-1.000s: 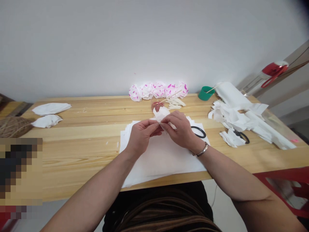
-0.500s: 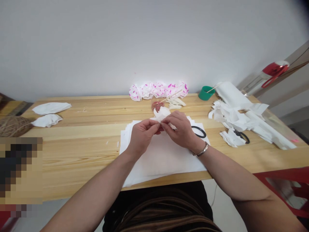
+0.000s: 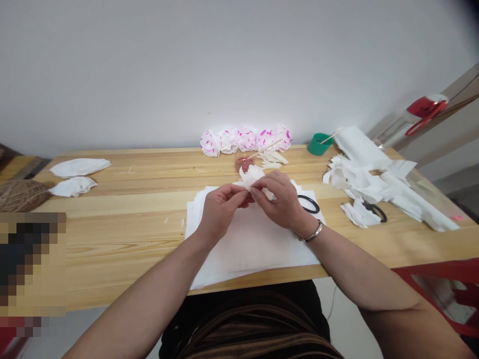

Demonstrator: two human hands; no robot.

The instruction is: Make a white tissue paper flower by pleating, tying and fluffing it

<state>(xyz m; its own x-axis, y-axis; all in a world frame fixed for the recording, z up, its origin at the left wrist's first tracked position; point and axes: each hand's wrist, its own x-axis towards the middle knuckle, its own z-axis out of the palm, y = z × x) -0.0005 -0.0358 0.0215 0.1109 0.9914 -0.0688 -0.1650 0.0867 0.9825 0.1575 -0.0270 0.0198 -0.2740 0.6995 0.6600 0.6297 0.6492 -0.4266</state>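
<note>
My left hand (image 3: 220,209) and my right hand (image 3: 281,199) meet over the middle of the wooden table (image 3: 130,214). Both pinch a small crumpled piece of white tissue paper (image 3: 251,175) held up between the fingertips. A silver bracelet (image 3: 313,233) circles my right wrist. Under my hands lies a stack of flat white tissue sheets (image 3: 250,244). A black ring (image 3: 309,203) lies just right of my right hand.
Several white-and-pink paper flowers (image 3: 245,139) line the wall, with a thin stick (image 3: 264,149) and paper strips before them. A green tape roll (image 3: 318,143), white scraps (image 3: 374,179) and black scissors (image 3: 374,210) sit at right. Folded tissue (image 3: 78,167) and twine (image 3: 18,195) lie at left.
My fingers have shifted slightly on the tissue piece; hands stay in the same place.
</note>
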